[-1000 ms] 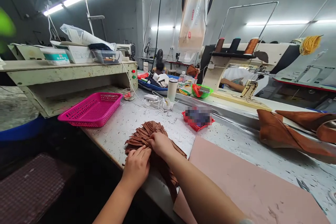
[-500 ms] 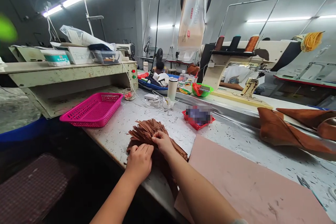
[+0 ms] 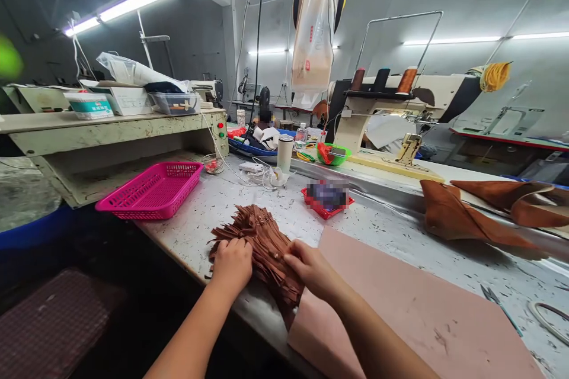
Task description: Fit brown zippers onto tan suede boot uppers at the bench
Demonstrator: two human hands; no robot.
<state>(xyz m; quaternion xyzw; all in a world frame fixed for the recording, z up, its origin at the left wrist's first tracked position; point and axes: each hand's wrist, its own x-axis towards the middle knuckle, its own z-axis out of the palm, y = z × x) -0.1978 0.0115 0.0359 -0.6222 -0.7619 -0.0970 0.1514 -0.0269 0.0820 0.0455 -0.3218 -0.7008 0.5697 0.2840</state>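
Observation:
A thick bundle of brown leather strips (image 3: 262, 237) lies at the near edge of the white worktable, its ends fanned toward the back. My left hand (image 3: 232, 263) is closed on the bundle's left side, fingers curled over the strips. On the right side of the bundle, my right hand (image 3: 306, 263) pinches strips between thumb and fingers. Its lower fingertips are partly hidden. Under my right forearm lies a pinkish-brown board (image 3: 382, 296), which reaches up to the bundle's right side.
A pink plastic basket (image 3: 153, 189) sits at the table's left edge. Behind the bundle are a red basket (image 3: 328, 208) and a pale tumbler (image 3: 285, 154). A sewing machine (image 3: 377, 112) stands back right, with brown leather pieces (image 3: 462, 213) before it. Thread snips (image 3: 500, 308) lie at right.
My right hand has moved from the top of the bundle to its right side, nearer me. The strips there now lie more gathered. The whole view has shifted slightly.

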